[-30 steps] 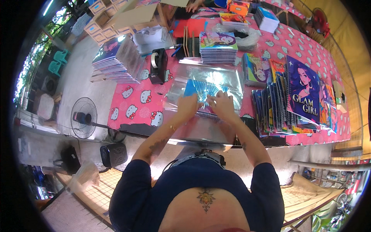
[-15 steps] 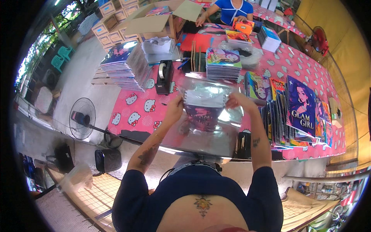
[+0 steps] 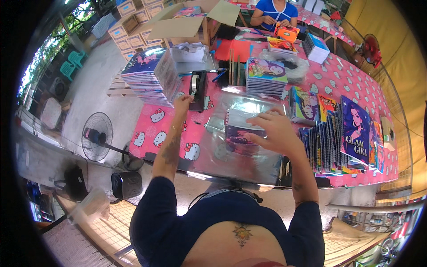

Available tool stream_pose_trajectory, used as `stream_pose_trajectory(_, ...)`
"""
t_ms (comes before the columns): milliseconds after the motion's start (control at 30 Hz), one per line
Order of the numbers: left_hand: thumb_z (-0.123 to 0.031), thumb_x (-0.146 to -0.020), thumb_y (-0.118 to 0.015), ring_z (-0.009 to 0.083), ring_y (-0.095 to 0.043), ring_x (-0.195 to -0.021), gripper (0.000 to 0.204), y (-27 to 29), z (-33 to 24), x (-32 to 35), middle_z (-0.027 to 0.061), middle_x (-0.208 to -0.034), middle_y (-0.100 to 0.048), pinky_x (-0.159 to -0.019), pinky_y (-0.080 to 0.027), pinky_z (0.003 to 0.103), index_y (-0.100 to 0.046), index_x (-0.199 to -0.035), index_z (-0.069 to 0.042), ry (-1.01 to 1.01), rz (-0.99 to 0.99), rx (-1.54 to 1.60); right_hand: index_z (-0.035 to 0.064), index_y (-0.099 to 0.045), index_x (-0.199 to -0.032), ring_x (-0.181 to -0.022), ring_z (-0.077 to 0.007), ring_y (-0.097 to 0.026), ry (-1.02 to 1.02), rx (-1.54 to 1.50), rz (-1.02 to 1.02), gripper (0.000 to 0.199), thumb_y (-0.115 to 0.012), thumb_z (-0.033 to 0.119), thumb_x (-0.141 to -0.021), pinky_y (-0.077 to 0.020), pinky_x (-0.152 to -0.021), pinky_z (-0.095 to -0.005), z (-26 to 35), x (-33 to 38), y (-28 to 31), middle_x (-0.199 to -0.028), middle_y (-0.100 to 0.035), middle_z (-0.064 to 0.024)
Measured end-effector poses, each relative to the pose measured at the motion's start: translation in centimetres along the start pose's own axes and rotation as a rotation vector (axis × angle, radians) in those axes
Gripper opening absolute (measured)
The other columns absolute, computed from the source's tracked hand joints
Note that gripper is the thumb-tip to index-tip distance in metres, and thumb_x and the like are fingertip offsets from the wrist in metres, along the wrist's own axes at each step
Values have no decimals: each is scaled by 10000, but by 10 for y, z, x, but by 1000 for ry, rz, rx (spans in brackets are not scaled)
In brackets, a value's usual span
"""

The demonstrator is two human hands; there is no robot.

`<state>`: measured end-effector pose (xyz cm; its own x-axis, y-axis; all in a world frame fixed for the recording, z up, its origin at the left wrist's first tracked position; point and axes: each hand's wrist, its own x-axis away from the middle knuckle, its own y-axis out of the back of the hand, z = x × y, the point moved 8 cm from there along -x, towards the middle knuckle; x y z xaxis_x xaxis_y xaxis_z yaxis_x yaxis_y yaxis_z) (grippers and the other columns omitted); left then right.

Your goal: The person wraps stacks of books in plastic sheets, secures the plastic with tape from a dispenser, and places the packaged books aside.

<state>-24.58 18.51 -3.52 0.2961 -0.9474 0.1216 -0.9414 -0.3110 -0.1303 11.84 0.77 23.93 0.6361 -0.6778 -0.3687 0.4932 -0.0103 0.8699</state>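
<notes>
A black tape dispenser (image 3: 199,101) with a roll of clear tape stands left of centre. My left hand (image 3: 183,103) reaches to its side, fingers closed in a pinch by the roll; the thin tape is hard to see. In front of me a spiral notebook (image 3: 238,135), dark purple with a white part, lies inside clear plastic film (image 3: 213,153). Over the notebook's right side my right hand (image 3: 273,131) is spread, fingers apart, touching the film and covering part of the cover.
Tall notebook stacks stand at the left (image 3: 149,73) and behind the film (image 3: 267,75). Upright notebooks (image 3: 318,142) crowd the right. Cardboard boxes (image 3: 178,29) fill the far left. Across the pink table (image 3: 333,84), a person (image 3: 275,15) handles an orange item. A fan (image 3: 96,135) stands left.
My left hand has left the film and moved to the tape dispenser. The notebook and film now lie lower on the table, and my right hand has let go of the film edge and spread over them.
</notes>
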Motion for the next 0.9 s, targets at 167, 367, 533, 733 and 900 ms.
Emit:
stream_pose_trajectory(167, -185, -871, -695, 123, -627, -663, 165, 26, 9, 31, 35, -750, -672, -598, -509, 277, -683, -868, -20, -181, -130, -495, 132, -682, -1080, -965, -243, -623, 28, 76, -73, 347, -691, 372, -830, -386, -911, -422, 21, -24, -11, -1020, -673, -63)
stream_pose_trajectory(367, -122, -890, -673, 122, -636, -813, 123, -56, -118, 94, 30, -875, -669, -719, -508, 272, -667, -954, -17, -399, 333, -618, 117, -679, -1052, -913, -247, -601, -26, 163, -159, 354, -710, 370, -806, -389, -829, -427, 28, -34, -15, -956, -613, -51)
stream_pose_trajectory(533, -2, -917, -620, 106, -607, -940, 139, -124, -164, 156, 3, -1005, -635, -823, -491, 268, -639, -1050, -37, -396, 785, -81, 119, -687, -1034, -900, -238, -586, -32, 251, -251, 378, -731, 396, -780, -377, -810, -423, 30, -50, -19, -908, -588, -54)
stream_pose_trajectory(733, -48, -918, -650, 72, -572, -906, 152, -127, -170, 150, -14, -1004, -614, -782, -466, 237, -630, -1068, -51, -397, 825, 17, 103, -697, -1094, -936, -232, -576, -100, 259, -158, 445, -719, 429, -793, -363, -840, -412, 24, -56, -23, -937, -604, -60)
stream_pose_trajectory(900, -115, -911, -684, 88, -534, -947, 240, -158, -160, 150, -16, -964, -585, -850, -440, 271, -627, -1140, -68, -372, 908, -145, 102, -712, -1059, -949, -237, -574, -101, 225, -110, 419, -724, 420, -786, -363, -868, -419, 26, -64, -34, -941, -599, -70)
